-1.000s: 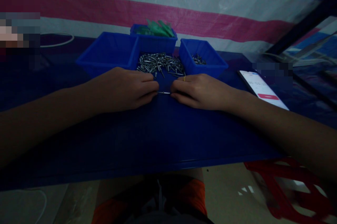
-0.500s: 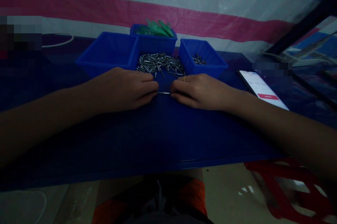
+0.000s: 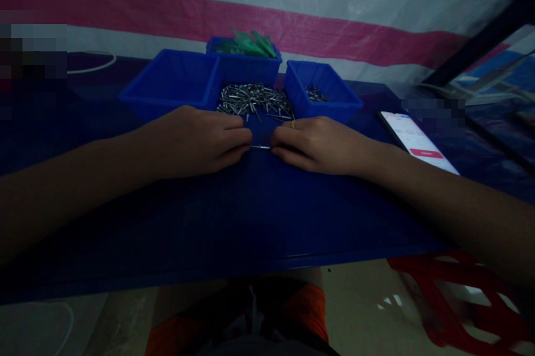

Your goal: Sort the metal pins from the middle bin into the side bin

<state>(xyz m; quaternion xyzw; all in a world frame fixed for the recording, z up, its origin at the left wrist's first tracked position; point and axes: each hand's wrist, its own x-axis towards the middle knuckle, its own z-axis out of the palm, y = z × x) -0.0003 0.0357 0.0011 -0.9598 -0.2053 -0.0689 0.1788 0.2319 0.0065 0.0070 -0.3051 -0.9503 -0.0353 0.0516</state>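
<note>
A thin silvery pop rivet (image 3: 260, 147) stretches level between my two hands, just above or on the blue table (image 3: 259, 216). My left hand (image 3: 209, 141) pinches one end, its fingers closed. At the other end, my right hand (image 3: 311, 144), with a ring on one finger, is closed in a pinch as well. Both fingertips hide the rivet's ends. Just beyond my hands lies a loose pile of similar rivets (image 3: 253, 101) on the table.
A blue bin (image 3: 167, 101) stands behind my left hand. The right-hand blue bin (image 3: 334, 106) holds some rivets. Green packets (image 3: 254, 44) fill the rear blue bin (image 3: 251, 69). A lit phone (image 3: 413, 139) lies near my right forearm; a red stool (image 3: 434, 311) is below the table edge.
</note>
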